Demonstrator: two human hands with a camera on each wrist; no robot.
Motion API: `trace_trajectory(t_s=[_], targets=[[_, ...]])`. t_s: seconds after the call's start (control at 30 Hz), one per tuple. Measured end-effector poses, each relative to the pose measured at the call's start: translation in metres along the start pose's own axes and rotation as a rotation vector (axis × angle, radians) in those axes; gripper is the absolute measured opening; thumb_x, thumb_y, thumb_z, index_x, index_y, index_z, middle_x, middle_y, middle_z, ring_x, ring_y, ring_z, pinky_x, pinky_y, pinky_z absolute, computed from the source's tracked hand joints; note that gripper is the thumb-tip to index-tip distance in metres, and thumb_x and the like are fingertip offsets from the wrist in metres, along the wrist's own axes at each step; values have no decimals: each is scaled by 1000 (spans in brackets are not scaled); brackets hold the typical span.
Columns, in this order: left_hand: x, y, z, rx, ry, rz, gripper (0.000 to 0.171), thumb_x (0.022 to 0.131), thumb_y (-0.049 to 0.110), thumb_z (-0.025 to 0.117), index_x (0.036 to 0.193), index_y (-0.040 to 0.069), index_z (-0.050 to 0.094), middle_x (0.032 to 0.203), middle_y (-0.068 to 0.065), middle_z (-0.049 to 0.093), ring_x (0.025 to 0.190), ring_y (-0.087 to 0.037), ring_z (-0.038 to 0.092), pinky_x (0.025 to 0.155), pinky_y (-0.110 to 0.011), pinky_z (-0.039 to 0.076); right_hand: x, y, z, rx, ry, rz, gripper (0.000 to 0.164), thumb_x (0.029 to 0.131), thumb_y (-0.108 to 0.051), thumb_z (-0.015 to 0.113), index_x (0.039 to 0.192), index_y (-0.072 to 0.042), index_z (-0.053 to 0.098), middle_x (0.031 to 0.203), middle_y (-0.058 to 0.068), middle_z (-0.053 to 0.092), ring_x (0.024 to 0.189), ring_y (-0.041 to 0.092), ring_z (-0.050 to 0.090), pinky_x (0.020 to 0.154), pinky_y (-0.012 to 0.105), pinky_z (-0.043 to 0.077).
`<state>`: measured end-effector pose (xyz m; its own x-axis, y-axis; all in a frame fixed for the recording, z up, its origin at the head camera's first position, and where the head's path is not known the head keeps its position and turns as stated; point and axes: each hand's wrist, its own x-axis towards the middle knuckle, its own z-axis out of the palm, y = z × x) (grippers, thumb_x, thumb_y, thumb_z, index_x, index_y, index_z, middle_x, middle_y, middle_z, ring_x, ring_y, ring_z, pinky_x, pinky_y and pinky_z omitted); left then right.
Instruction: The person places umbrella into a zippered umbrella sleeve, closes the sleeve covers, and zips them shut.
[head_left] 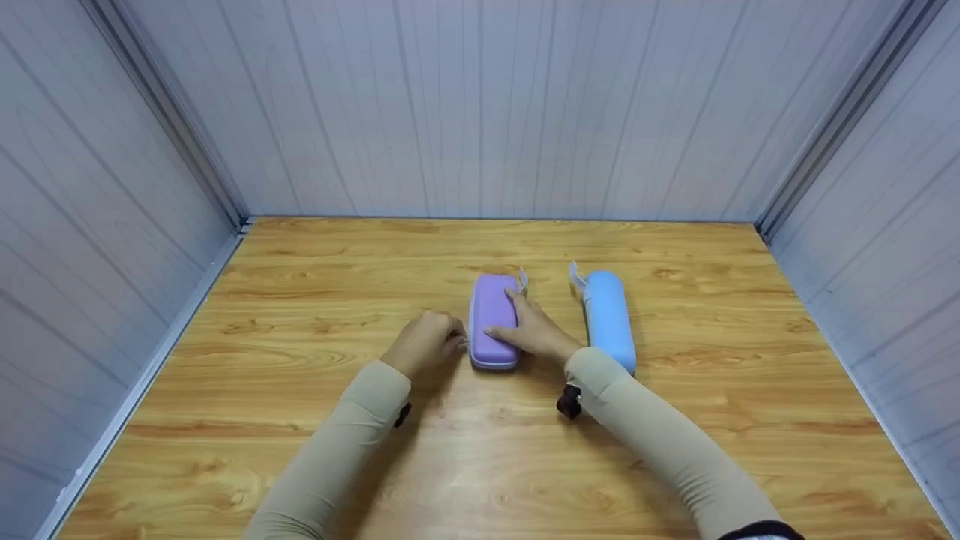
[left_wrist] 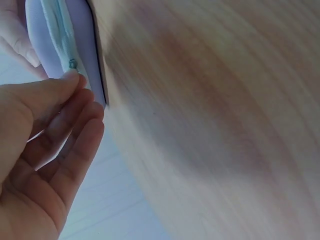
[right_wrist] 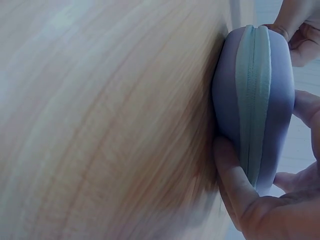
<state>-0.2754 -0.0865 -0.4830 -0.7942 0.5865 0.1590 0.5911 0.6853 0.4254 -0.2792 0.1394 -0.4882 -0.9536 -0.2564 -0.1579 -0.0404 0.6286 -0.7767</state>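
A purple hard-shell zippered case [head_left: 491,304] lies on the wooden table, with a white tag [head_left: 523,279] at its far right corner. My right hand [head_left: 536,330] grips it from the right, thumb over the top and fingers along the side. At its left side my left hand [head_left: 425,341] pinches the small zipper pull [left_wrist: 73,63] between thumb and fingertips. The pale zipper band [right_wrist: 253,85] shows its two edges together at the end seen in the right wrist view.
A light blue case [head_left: 610,319] with a white tag [head_left: 577,277] lies just right of my right wrist, close to the forearm. White panel walls [head_left: 480,112] enclose the wooden table [head_left: 337,262] at the back and both sides.
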Motion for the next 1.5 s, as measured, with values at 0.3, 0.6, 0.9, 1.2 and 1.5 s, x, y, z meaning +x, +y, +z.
trace_trajectory(t_s=[0.3,0.6,0.9,1.2,1.5], targets=[[11,-5,3,5,25,-80,10,96,10,68,96,7,77,92,-3,74,89,-20,69,81,-34,57,-1,1,0,4,0,8,97,91,-45,72,161,-8,16,156,31,25,142,41,31,118,52,23],[22,-9,3,11,49,-119,10,96,12,70,95,7,78,90,-3,74,86,-20,70,79,-35,57,-1,0,1,15,-4,11,96,92,-43,71,161,-8,14,158,30,22,145,41,26,119,52,20],[36,-15,6,-19,103,-197,10,95,13,71,95,7,78,91,-3,74,88,-20,70,81,-35,57,-3,-1,2,-3,-22,12,95,92,-44,71,161,-9,16,157,30,26,143,40,28,118,52,23],[54,-20,10,-14,155,-269,11,95,13,70,96,6,78,94,-6,75,91,-24,70,85,-37,56,-5,-2,2,-3,-27,22,95,92,-45,70,161,-10,15,156,29,28,142,39,32,117,50,25],[69,-23,16,-12,217,-339,12,96,12,69,98,4,77,96,-9,74,92,-27,70,85,-39,55,-7,-2,1,-3,-20,22,95,92,-45,71,161,-11,15,156,30,28,141,40,32,117,51,24]])
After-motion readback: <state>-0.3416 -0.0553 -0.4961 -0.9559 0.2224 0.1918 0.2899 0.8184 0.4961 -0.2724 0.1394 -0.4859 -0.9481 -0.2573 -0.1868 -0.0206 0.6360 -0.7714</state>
